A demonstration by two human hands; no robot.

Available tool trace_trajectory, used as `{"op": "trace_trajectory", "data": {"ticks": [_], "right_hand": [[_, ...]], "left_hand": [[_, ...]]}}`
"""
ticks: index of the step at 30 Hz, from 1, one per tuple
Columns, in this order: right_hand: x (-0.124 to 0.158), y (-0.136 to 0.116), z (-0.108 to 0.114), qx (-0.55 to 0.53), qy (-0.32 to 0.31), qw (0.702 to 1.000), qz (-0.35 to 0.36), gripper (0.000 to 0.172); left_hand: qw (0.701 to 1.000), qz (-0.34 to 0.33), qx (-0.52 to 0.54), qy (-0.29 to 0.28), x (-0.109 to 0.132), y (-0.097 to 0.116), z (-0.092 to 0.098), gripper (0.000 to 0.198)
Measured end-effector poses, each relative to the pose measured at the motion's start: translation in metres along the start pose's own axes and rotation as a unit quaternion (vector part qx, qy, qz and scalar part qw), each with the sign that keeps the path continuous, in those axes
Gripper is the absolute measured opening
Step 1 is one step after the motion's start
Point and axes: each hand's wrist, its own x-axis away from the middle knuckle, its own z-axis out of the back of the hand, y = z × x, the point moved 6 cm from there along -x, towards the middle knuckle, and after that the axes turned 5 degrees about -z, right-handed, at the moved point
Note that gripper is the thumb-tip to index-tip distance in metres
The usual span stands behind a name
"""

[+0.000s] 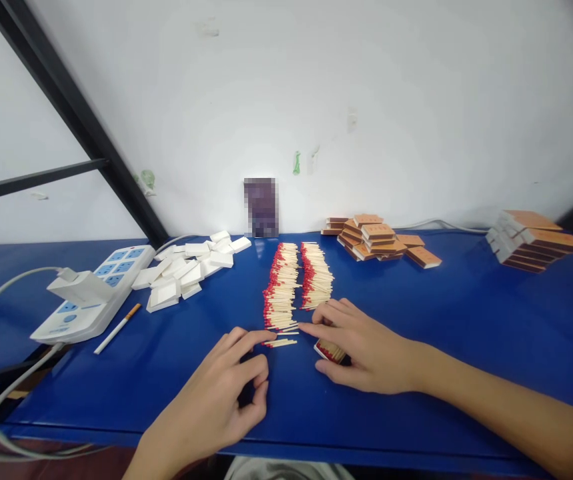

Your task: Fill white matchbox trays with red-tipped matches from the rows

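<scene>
No writing can be read. The orange matchboxes [377, 232] carry faint red print, too small to make out; the card [261, 207] against the wall is blurred; the power strip [97, 293] shows no legible marks.

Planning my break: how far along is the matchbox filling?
Done, apparently: orange boxes stacked at the back. In hand: the right hand holds a tray containing matches; the left hand fingers loose matches. Left: two match rows and a heap of white trays.
</scene>
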Motion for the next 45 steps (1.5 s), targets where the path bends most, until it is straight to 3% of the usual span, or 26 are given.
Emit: {"op": "trace_trajectory", "data": {"ticks": [12,17,23,45], "right_hand": [[0.0,-0.004,-0.001,0.029,-0.01,0.999,0.01,0.046],[0.0,-0.006,0.0,0.049,-0.025,0.998,0.018,0.049],[0.001,-0.003,0.0,0.021,-0.006,1.0,0.006,0.048],[0.002,-0.001,-0.002,0.011,0.016,1.0,0.013,0.042]], "left_hand": [[0.999,-0.001,-0.012,0.029,0.004,-0.001,0.003,0.01],[0.996,0.047,-0.057,0.048,0.001,-0.004,0.006,0.022],[0.987,0.128,-0.081,0.048,0.002,-0.014,0.006,0.019],[0.996,0.071,-0.053,0.022,0.007,-0.01,0.002,0.026]]}}
